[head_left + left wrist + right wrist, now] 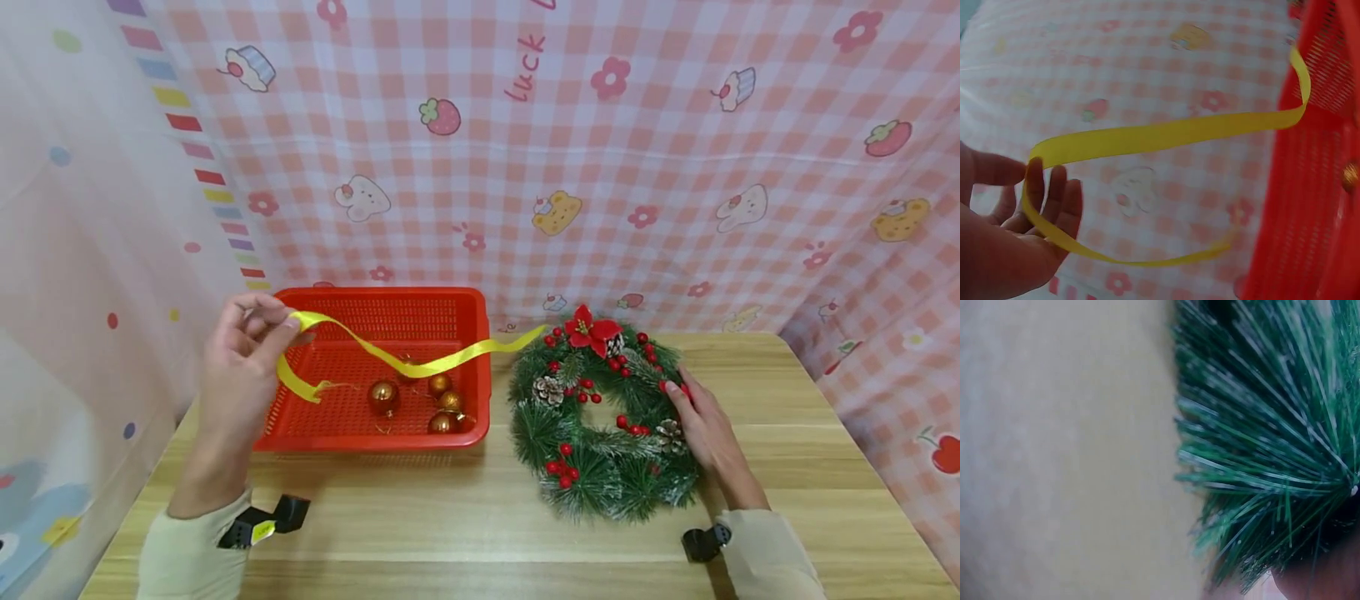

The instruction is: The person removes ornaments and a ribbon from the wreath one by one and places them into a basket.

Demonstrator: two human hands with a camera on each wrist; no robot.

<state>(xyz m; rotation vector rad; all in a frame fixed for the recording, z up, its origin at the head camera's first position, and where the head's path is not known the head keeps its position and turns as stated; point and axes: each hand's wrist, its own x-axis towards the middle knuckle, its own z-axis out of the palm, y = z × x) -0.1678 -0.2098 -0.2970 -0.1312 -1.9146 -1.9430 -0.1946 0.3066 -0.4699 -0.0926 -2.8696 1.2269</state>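
Observation:
My left hand point(243, 354) pinches a yellow ribbon point(442, 363) between thumb and forefinger, raised over the left end of the red basket. A short frayed tail of ribbon hangs below the fingers; the long part runs right, over the basket, to the upper left of the wreath. In the left wrist view the ribbon point(1160, 134) bends round the fingertips. My right hand point(705, 421) grips the right side of the green wreath point(540, 429), thumb on top, other fingers hidden behind it. The wreath carries a red poinsettia point(591, 332), red berries and pinecones.
The red basket point(360, 443) stands at the table's left rear, with several gold ball ornaments point(383, 397) inside. Behind the wooden table point(450, 533) hangs a pink checked cloth point(480, 167). A camera point(705, 543) is strapped to the right wrist.

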